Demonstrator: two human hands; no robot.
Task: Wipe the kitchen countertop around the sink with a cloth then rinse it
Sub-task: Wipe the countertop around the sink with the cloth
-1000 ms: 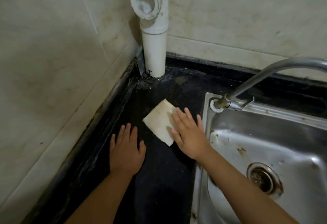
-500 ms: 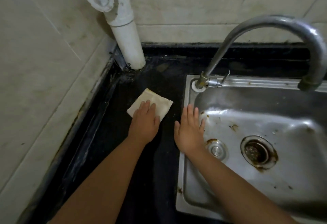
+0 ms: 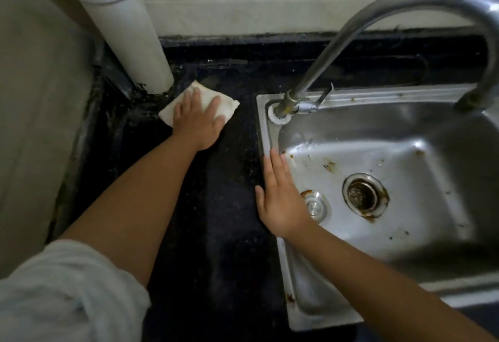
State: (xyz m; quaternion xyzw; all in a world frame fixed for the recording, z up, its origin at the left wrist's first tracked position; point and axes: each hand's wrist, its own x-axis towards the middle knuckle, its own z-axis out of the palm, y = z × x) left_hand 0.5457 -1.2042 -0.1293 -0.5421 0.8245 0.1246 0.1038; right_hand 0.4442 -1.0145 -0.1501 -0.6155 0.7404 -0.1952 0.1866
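A folded off-white cloth lies on the black countertop near the back corner, close to the foot of a white pipe. My left hand presses flat on the cloth with straight, spread fingers and covers most of it. My right hand rests flat on the left rim of the steel sink, fingers straight and together, holding nothing. A curved steel tap rises from the sink's back left corner and arches over the basin.
The white drain pipe stands in the corner where the tiled walls meet. Dark grime lines the wall joints around its foot. The basin has rust stains, a drain and a small overflow plug.
The cloth passed from under my right hand to under my left, which has pushed it back towards the pipe. My right hand moved onto the sink's left rim. The view shifted right.
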